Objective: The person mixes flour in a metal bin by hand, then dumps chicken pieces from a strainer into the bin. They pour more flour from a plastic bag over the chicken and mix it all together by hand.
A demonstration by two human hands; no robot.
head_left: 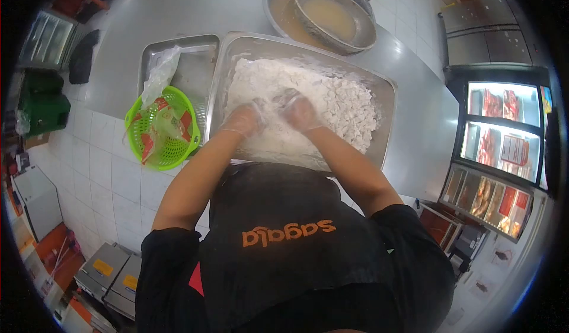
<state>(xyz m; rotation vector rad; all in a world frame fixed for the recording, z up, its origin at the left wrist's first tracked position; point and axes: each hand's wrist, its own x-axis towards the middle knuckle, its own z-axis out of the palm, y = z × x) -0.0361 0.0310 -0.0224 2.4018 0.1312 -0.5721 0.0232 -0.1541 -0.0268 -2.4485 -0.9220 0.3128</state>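
Note:
Both my hands are in a large steel pan (389, 105) filled with white flour (269, 78). My left hand (245, 118), in a thin clear plastic glove, is pushed into the flour in the left half. Close by on its right, my right hand (298, 111) is gloved the same way, with flour over its fingers. The fingertips of both hands are sunk in or coated by flour, so their grip is hidden. Lumpy flour-coated pieces (354, 111) are heaped at the right end of the pan.
A green plastic basket (131, 133) holding crumpled red-and-clear packaging sits left, overlapping a shallow steel tray (204, 51). Behind the pan, a steel bowl (274, 22) of cloudy liquid holds a mesh strainer (370, 31). All rest on a steel table (415, 131). A lit display fridge (504, 128) stands right.

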